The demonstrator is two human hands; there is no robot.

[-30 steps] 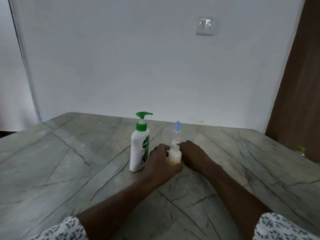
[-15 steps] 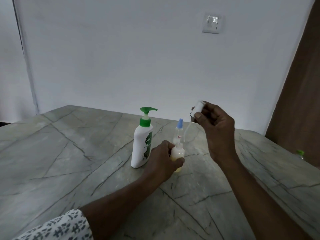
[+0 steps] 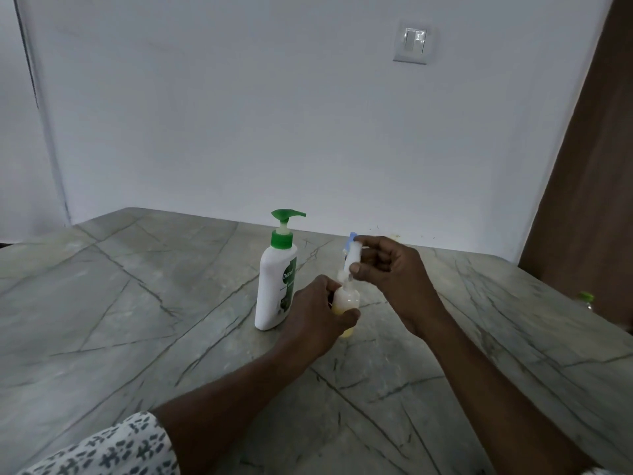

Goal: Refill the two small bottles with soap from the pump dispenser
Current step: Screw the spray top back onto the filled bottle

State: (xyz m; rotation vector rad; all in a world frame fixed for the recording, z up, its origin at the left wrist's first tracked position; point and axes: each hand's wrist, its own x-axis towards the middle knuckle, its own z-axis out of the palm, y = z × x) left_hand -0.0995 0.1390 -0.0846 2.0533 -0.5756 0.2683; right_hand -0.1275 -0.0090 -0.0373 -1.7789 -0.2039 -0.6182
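Grey stone desk [image 3: 137, 320], veined with dark lines, runs back to a plain white wall carrying a light switch [image 3: 414, 44]; a brown wooden panel rises past the desk's right edge.

Near the middle of the desk the person's left hand [image 3: 317, 317] is wrapped around a small round bottle [image 3: 346, 299] with yellowish soap in its bottom, standing on the surface. The right hand [image 3: 390, 269] is just above it, fingers [image 3: 356, 268] pinched shut on a white spray cap [image 3: 352, 257] over the open neck; its thin tube seems to reach down towards the neck, though blur hides this. A second small bottle with a blue top [image 3: 352, 237] stands behind, mostly hidden by the cap and fingers.

Doing this step well probably means keeping the round bottle pressed flat to the desk, lifting the cap straight so the tube does not drip, and laying it aside cleanly.

The white pump dispenser [image 3: 275, 286], green-headed, stands just left of the left hand, nozzle pointing right. The hidden bottle is close enough to be knocked. A green-capped thing [image 3: 586, 298] sits by the right edge.
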